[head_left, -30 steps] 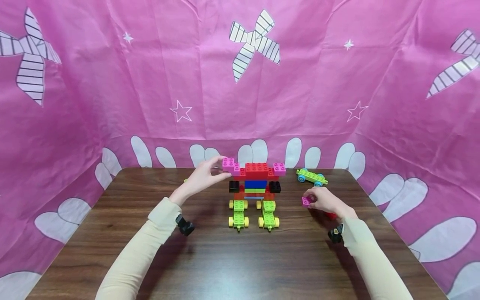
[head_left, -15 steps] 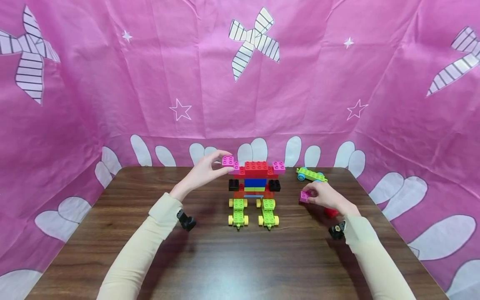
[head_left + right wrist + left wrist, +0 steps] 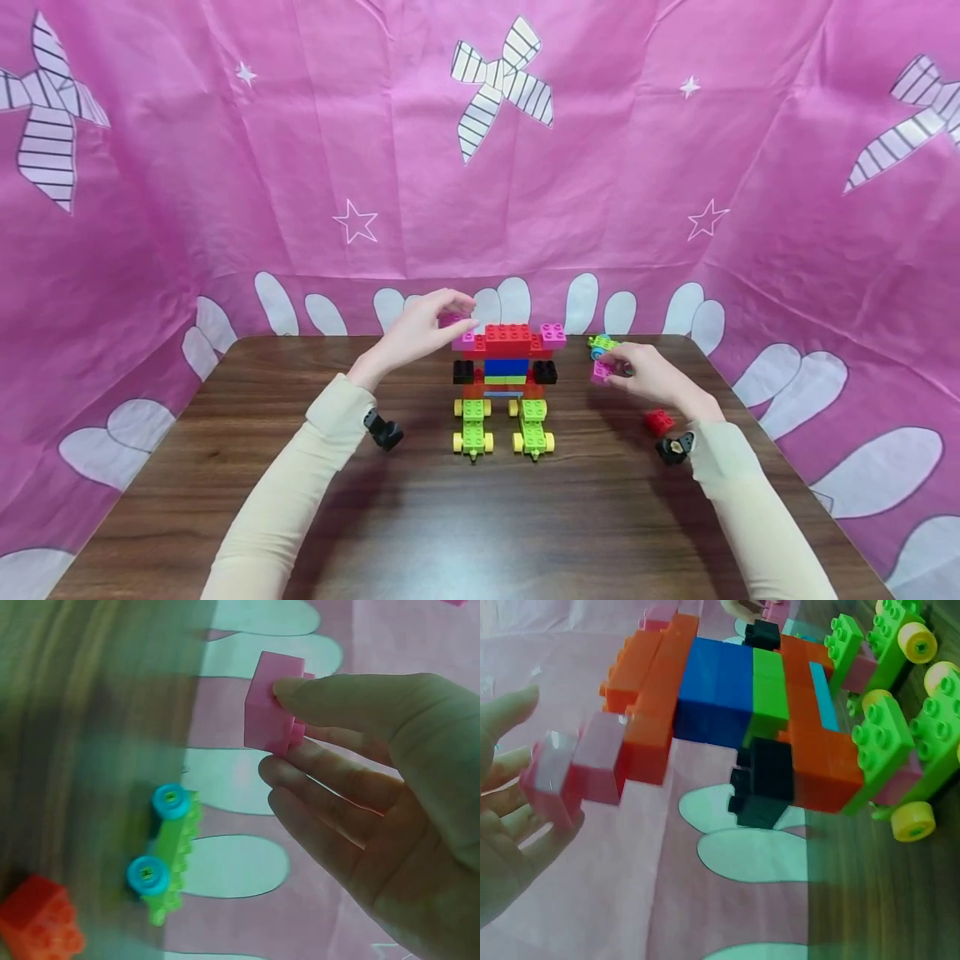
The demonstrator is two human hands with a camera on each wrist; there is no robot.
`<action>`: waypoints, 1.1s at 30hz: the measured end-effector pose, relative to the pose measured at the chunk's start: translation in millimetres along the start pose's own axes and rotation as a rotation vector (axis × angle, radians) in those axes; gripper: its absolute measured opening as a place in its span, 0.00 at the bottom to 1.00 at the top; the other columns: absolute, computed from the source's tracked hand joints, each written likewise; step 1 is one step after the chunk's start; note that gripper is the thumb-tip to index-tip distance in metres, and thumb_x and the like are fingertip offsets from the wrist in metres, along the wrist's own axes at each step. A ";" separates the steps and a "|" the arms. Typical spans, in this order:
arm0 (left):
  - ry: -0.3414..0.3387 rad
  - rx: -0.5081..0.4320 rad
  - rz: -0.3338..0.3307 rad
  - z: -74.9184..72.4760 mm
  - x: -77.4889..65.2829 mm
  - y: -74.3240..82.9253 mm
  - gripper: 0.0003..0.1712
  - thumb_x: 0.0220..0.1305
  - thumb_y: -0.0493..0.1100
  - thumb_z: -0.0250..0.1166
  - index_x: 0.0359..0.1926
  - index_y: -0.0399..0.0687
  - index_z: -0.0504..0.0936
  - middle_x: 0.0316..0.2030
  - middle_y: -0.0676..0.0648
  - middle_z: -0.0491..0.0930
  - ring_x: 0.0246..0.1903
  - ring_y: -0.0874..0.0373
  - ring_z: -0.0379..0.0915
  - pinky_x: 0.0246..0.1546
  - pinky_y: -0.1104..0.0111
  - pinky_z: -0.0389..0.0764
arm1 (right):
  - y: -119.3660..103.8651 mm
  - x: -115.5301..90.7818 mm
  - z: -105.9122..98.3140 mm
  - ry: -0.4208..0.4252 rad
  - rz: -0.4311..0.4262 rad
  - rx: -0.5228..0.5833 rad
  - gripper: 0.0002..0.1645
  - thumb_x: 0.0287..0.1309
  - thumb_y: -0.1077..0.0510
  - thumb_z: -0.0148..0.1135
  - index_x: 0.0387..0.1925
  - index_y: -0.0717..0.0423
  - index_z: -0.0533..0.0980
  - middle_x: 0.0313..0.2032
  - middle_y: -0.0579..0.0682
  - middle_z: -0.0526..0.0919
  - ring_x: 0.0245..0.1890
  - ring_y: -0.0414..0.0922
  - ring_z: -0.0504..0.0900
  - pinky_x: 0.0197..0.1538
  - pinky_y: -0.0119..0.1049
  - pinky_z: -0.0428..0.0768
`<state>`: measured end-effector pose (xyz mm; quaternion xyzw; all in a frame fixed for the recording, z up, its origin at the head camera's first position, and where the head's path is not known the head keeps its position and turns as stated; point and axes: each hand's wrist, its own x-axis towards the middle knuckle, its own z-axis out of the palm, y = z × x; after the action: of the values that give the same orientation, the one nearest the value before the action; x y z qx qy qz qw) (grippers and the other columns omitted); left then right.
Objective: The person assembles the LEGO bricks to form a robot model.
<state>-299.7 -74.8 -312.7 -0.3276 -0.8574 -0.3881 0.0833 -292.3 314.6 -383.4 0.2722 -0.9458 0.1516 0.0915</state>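
A robot-shaped toy-brick figure (image 3: 507,367) stands upright on the table, with red, blue, green and black bricks above green wheeled bases (image 3: 472,429). My left hand (image 3: 412,337) is at its upper left, fingers behind the outermost pink brick (image 3: 551,776). In the left wrist view the thumb stands away from that brick, and the fingers are spread rather than curled round it. Off to the figure's right, my right hand (image 3: 652,379) pinches a loose pink brick (image 3: 270,705) between thumb and fingers, above the table.
A green wheeled base (image 3: 176,851) with blue wheels lies at the back right of the table (image 3: 420,517), partly behind my right hand in the head view. A red brick (image 3: 660,422) sits near my right wrist. Pink cloth (image 3: 525,242) hangs behind the table.
My right hand has lifted and moved slightly left with the pink brick, uncovering the red brick. The left hand's fingers have loosened from the stacked pink brick and shifted up and right.
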 end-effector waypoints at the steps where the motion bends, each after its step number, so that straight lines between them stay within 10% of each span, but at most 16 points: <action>1: -0.005 0.012 0.007 0.5 1.4 2.7 0.20 0.60 0.51 0.63 0.52 0.50 0.76 0.47 0.50 0.80 0.48 0.58 0.77 0.54 0.63 0.77 | -2.7 1.2 -2.7 0.007 -0.005 0.000 0.15 0.47 0.62 0.69 0.40 0.59 0.80 0.34 0.50 0.83 0.35 0.45 0.80 0.43 0.45 0.80; 33: -0.166 0.306 0.114 56.8 46.7 45.5 0.24 0.60 0.55 0.63 0.52 0.47 0.77 0.49 0.48 0.81 0.48 0.59 0.78 0.52 0.68 0.78 | -52.3 25.8 -65.6 0.100 -0.114 -0.009 0.17 0.52 0.59 0.67 0.45 0.57 0.79 0.38 0.50 0.81 0.38 0.45 0.83 0.40 0.39 0.84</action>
<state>-300.9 11.3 -305.3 -0.3899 -0.8905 -0.2193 0.0830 -279.6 281.9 -302.9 0.3173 -0.9237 0.1554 0.1483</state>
